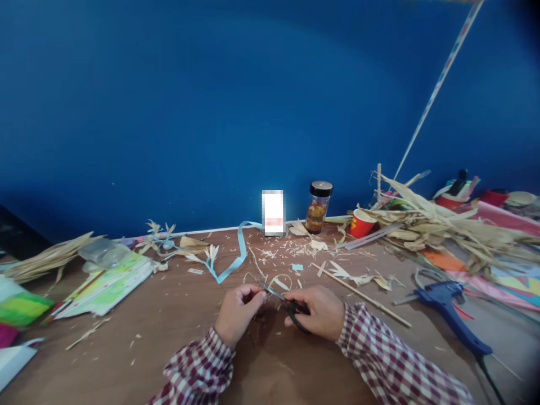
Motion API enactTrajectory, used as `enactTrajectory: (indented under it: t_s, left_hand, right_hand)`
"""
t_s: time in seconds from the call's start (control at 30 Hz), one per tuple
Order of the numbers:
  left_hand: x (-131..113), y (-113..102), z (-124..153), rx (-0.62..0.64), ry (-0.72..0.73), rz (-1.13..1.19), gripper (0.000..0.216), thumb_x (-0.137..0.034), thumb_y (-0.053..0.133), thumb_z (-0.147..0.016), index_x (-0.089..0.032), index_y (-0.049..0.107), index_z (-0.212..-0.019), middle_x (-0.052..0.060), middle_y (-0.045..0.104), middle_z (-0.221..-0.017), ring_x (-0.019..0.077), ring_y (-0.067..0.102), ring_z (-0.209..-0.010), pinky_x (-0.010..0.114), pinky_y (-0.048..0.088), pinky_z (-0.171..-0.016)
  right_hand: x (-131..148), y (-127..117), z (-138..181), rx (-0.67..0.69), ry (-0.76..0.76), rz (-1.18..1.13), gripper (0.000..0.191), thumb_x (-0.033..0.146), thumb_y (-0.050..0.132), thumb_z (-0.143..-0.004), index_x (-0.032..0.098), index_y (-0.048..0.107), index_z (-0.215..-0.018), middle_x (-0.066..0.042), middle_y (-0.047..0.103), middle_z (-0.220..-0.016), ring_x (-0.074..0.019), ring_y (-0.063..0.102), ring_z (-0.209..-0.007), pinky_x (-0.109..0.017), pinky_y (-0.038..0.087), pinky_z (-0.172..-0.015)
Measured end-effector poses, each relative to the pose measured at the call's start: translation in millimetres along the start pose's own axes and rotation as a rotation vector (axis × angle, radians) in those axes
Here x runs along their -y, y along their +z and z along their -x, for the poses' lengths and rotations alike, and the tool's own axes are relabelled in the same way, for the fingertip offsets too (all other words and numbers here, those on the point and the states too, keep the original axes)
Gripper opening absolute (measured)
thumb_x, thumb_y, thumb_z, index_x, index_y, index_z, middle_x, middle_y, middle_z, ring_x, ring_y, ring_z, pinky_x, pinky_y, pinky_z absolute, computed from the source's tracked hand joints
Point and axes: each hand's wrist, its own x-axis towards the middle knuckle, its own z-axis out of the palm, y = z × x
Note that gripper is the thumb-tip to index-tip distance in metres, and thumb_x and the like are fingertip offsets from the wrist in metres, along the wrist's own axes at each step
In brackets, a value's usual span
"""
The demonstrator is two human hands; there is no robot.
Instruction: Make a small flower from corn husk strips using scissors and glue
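"Checked sleeves (202, 365) nearest. Why are the scissors (279, 295) at centre?"

"The right hand (315, 310) is clamped on their handles, blades aimed left, over the counter (160, 343). The left hand's (239, 313) fingertips press together beside them, probably steadying something too small to tell."

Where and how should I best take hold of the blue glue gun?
Likely round the handle of the blue glue gun, from the near right: it slants that way, while the nozzle points left, away from such a grip.
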Motion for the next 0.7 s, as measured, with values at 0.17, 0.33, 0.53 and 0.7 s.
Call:
enactTrajectory:
  t_s: [0.17,0.33,0.53,0.7]
  left_hand:
    - [1.1,0.4,1.2,-0.009,-0.018,0.049,0.020,-0.033,0.059,-0.067,-0.014,0.064,-0.068,0.001,0.061,-0.057,0.0117,0.052,-0.053,0.021,0.039,-0.052]
    - [-8.5,0.3,2.9,-0.066,-0.014,0.186,0.018,-0.030,0.064,-0.065,-0.015,0.066,-0.072,0.001,0.064,-0.062,0.0102,0.055,-0.058,0.018,0.041,-0.055]
    - [-24.9,0.3,6.3,-0.101,-0.269,0.648,0.019,-0.024,0.069,-0.061,-0.015,0.065,-0.077,0.002,0.066,-0.068,0.0079,0.058,-0.057,0.016,0.047,-0.052]
    - [-27.1,0.5,9.6,-0.079,-0.280,0.721,0.018,-0.022,0.068,-0.063,-0.014,0.064,-0.079,0.004,0.066,-0.071,0.0083,0.059,-0.058,0.015,0.048,-0.050]
  right_hand:
    - [-7.5,7.2,-3.2,-0.052,0.011,-0.005,0.025,0.046,0.053,-0.073,0.023,0.059,-0.072,0.006,0.047,-0.052,-0.0084,0.040,-0.049,-0.019,0.025,-0.046]
    - [-20.4,15.4,-7.7,-0.257,0.150,-0.019,0.034,0.043,0.057,-0.069,0.026,0.054,-0.098,0.004,0.059,-0.064,-0.0120,0.052,-0.057,-0.021,0.031,-0.051]
    - [-34.7,19.9,-8.8,-0.353,0.241,0.048,0.037,0.033,0.065,-0.061,0.023,0.050,-0.093,0.003,0.061,-0.071,-0.0152,0.057,-0.066,-0.024,0.037,-0.059]
    - [-33.2,19.2,-5.7,-0.311,0.214,0.154,0.042,0.031,0.067,-0.059,0.024,0.054,-0.098,-0.002,0.059,-0.092,-0.0167,0.056,-0.076,-0.025,0.039,-0.064]
